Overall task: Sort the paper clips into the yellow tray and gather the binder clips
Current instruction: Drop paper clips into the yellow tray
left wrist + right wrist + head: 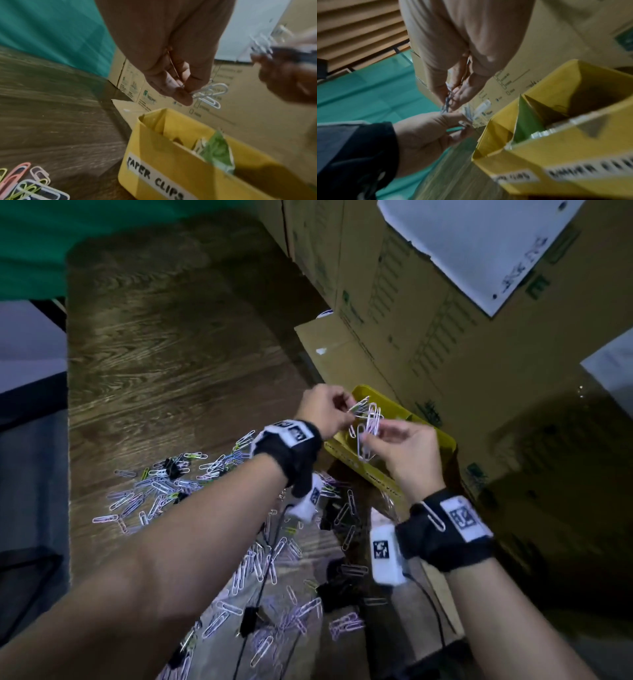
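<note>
Both hands are raised over the yellow tray (442, 436), which bears a "PAPER CLIPS" label (154, 180). My left hand (325, 409) pinches a tangle of pale paper clips (364, 422) between thumb and fingertips; in the left wrist view the paper clips (209, 94) hang from that pinch. My right hand (400, 446) pinches the same bunch from the other side. Many loose paper clips (164, 484) lie scattered on the wooden table (164, 344), with black binder clips (337, 590) among them. One paper clip (433, 517) sits hooked on my right wrist strap.
Stacked cardboard boxes (445, 330) stand right behind the tray. A green cloth (51, 234) hangs at the far left. Black cables (260, 594) run across the table beneath my forearms. The tray (556, 148) holds a green divider (527, 121).
</note>
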A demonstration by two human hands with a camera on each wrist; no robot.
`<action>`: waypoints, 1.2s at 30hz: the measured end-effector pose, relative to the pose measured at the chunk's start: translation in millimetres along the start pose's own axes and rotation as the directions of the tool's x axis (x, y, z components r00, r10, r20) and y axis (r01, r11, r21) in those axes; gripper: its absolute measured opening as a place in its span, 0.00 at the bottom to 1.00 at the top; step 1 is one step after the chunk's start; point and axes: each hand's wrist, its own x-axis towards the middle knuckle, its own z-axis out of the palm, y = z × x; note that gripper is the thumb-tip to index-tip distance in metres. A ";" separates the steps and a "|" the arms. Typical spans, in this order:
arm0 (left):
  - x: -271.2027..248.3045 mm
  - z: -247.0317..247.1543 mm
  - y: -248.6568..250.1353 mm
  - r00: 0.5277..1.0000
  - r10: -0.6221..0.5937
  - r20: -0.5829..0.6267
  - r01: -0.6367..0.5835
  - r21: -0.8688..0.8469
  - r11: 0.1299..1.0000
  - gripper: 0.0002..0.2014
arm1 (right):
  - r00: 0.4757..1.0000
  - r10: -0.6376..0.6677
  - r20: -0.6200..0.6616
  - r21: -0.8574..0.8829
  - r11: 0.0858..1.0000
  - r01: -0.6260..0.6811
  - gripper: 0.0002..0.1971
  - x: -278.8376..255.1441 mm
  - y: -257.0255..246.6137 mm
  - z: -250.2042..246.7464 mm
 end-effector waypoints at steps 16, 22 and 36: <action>-107.7 4.4 -43.6 0.846 0.149 0.513 -0.345 0.311 0.886 0.11 | 0.963 0.014 0.268 -0.613 0.774 0.159 0.20 57.4 14.6 4.0; -184.1 41.5 -77.8 0.653 -0.056 0.755 -0.488 0.476 0.732 0.27 | 0.881 0.034 0.472 -0.404 0.897 0.181 0.07 -17.5 26.5 -12.8; -185.1 7.5 -120.6 0.851 -0.060 0.522 -0.383 0.694 0.609 0.22 | 0.222 0.721 0.657 -0.754 0.637 0.161 0.12 -119.9 132.6 -13.8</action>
